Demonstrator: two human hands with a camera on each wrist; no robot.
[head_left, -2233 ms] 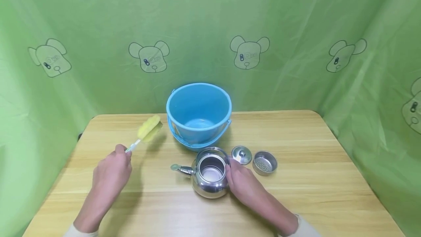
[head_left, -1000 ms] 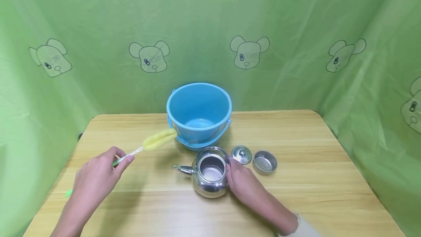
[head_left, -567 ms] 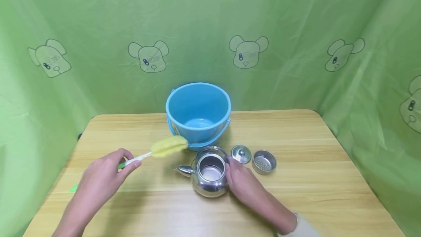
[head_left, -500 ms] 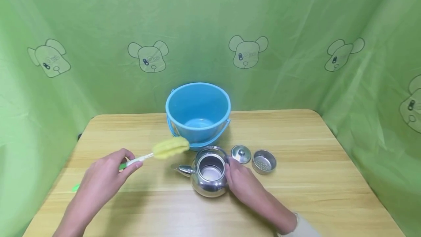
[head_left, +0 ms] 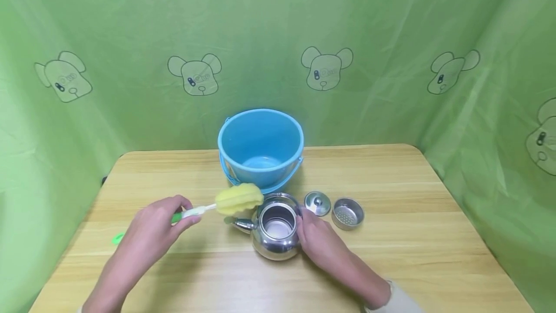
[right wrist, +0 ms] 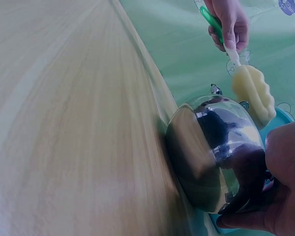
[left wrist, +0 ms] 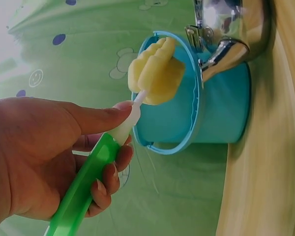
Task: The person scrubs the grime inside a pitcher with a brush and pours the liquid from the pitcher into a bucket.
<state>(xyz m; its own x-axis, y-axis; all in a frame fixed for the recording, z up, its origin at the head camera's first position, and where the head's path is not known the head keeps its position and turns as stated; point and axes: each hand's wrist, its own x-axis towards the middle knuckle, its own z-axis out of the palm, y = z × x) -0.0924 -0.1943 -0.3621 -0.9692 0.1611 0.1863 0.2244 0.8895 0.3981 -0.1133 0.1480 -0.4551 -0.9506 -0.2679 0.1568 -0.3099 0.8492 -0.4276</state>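
Observation:
My left hand (head_left: 154, 223) grips the green and white handle (left wrist: 91, 169) of a sponge bottle brush. The brush's yellow sponge head (head_left: 239, 198) hangs in the air above the spout, its tip overlapping the rim of a shiny steel teapot (head_left: 274, 248) in the head view. That pot stands lidless on the table, its round mouth facing up and its spout pointing left. On the pot's right side, my right hand (head_left: 323, 235) holds its handle, which the fingers mostly hide. In the right wrist view the sponge (right wrist: 253, 93) shows beyond the pot's rounded body (right wrist: 216, 147).
Behind the teapot stands a blue bucket (head_left: 260, 177) with its bail hanging down in front. A steel lid (head_left: 317, 203) and a perforated strainer cup (head_left: 348, 214) lie right of the pot on the wooden table (head_left: 412, 235). A green curtain (head_left: 260, 28) surrounds the table's back and sides.
My left hand has carried the brush rightward, from the table's left side to the teapot, turning its sponge head to point right. The right hand and teapot have stayed in place.

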